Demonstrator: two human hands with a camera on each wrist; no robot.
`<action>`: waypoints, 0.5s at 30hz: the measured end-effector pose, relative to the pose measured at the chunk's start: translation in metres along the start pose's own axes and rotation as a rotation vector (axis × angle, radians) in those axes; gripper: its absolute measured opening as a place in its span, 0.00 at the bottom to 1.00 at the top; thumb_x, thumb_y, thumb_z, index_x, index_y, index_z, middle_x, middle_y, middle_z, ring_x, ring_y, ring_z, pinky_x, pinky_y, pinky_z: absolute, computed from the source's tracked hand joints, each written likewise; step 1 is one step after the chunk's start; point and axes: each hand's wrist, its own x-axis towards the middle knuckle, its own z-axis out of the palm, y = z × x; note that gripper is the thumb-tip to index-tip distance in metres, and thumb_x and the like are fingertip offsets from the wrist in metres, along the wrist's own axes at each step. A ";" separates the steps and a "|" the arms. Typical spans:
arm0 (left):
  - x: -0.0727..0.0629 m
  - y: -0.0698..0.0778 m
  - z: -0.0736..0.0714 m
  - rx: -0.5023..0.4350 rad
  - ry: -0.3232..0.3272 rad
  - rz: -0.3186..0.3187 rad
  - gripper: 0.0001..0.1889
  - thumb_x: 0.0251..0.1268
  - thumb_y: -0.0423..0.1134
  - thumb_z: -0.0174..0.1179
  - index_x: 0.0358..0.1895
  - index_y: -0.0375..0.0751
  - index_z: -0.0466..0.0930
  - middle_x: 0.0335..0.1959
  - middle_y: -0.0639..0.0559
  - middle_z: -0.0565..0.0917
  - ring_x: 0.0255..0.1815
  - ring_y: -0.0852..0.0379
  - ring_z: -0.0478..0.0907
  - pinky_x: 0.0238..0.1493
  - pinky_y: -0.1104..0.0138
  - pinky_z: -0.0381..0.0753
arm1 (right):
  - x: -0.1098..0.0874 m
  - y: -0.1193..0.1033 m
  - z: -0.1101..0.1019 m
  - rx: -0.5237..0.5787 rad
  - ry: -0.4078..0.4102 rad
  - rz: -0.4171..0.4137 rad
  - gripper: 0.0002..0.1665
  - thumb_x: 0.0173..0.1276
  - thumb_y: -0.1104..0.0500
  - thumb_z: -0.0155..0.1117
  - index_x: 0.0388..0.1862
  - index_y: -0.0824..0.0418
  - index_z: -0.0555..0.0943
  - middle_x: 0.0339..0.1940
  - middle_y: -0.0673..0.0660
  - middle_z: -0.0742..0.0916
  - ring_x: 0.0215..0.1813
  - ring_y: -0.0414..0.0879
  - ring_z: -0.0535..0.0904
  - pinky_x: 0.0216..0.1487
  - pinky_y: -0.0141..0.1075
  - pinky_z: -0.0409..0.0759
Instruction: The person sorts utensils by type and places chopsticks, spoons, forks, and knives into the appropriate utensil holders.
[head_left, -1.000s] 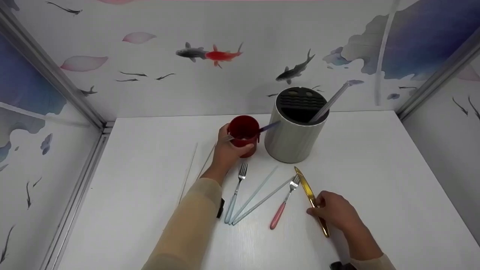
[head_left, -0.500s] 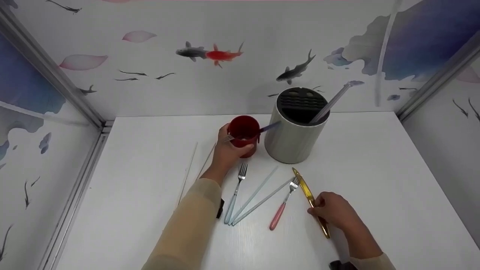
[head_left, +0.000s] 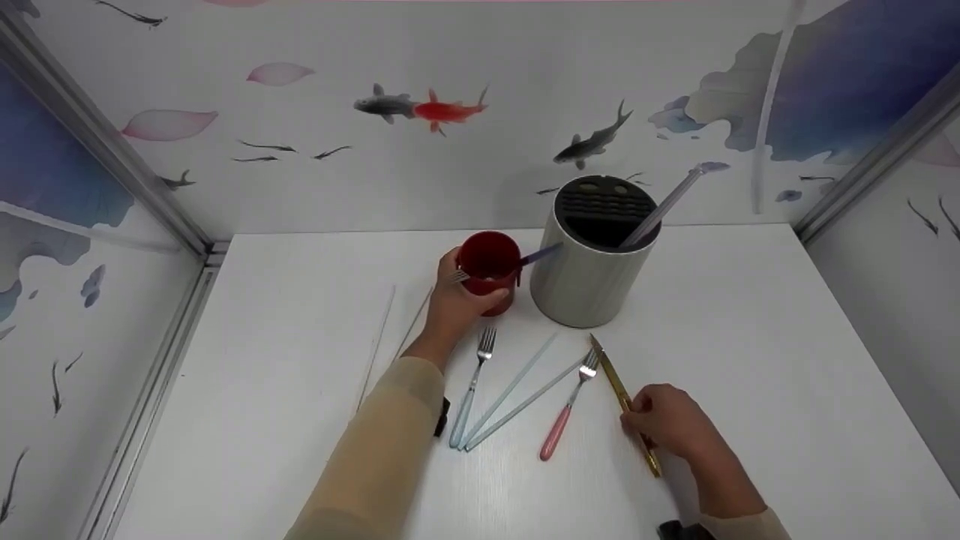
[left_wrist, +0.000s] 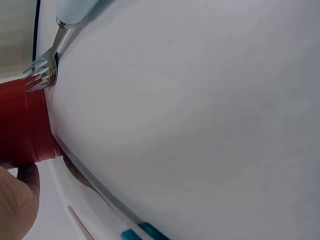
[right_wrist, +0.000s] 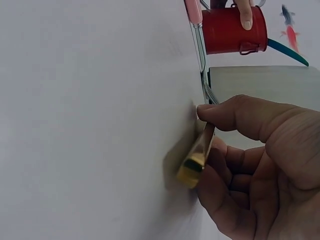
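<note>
At the table's back middle my left hand (head_left: 454, 304) grips a red cup (head_left: 491, 296) round its side. Fork tines (head_left: 459, 277) poke over the rim by the fingers, and a blue-purple strip (head_left: 540, 253) leans out on the right. On the right, my right hand (head_left: 671, 421) pinches a gold table knife (head_left: 617, 386) by its handle. Its tip lies close to the tines of a pink-handled fork (head_left: 556, 429). In the right wrist view the knife's gold handle end (right_wrist: 191, 172) shows between thumb and fingers, and the palm is partly curled.
A grey utensil holder (head_left: 585, 289) with a black slotted top and a clear stick (head_left: 664, 204) stands right of the cup. A blue-handled fork (head_left: 466, 401), pale blue sticks (head_left: 517, 411) and thin white sticks (head_left: 377, 341) lie about. Printed panels wall in the table.
The gold knife has rolled in my right fingers and now shows a narrower side. My left hand and the cup stay where they were.
</note>
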 end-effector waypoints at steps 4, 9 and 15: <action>-0.001 0.001 0.001 -0.012 0.004 -0.008 0.52 0.52 0.50 0.81 0.78 0.61 0.56 0.74 0.58 0.70 0.76 0.53 0.67 0.68 0.54 0.80 | 0.000 0.001 -0.001 0.019 -0.005 0.011 0.08 0.68 0.59 0.69 0.35 0.63 0.81 0.28 0.55 0.83 0.29 0.46 0.79 0.27 0.37 0.80; -0.001 0.001 0.001 -0.015 0.000 -0.018 0.53 0.51 0.50 0.82 0.78 0.61 0.55 0.75 0.58 0.70 0.76 0.53 0.67 0.68 0.54 0.81 | 0.002 0.005 -0.003 0.049 -0.014 0.025 0.07 0.69 0.60 0.67 0.37 0.64 0.82 0.29 0.56 0.83 0.30 0.46 0.79 0.29 0.37 0.82; -0.001 0.001 0.000 0.007 0.002 -0.014 0.53 0.51 0.51 0.81 0.78 0.60 0.56 0.74 0.57 0.70 0.76 0.52 0.68 0.69 0.54 0.80 | 0.001 0.009 -0.003 0.073 -0.020 -0.010 0.08 0.70 0.59 0.67 0.39 0.65 0.82 0.30 0.56 0.83 0.30 0.46 0.80 0.30 0.38 0.83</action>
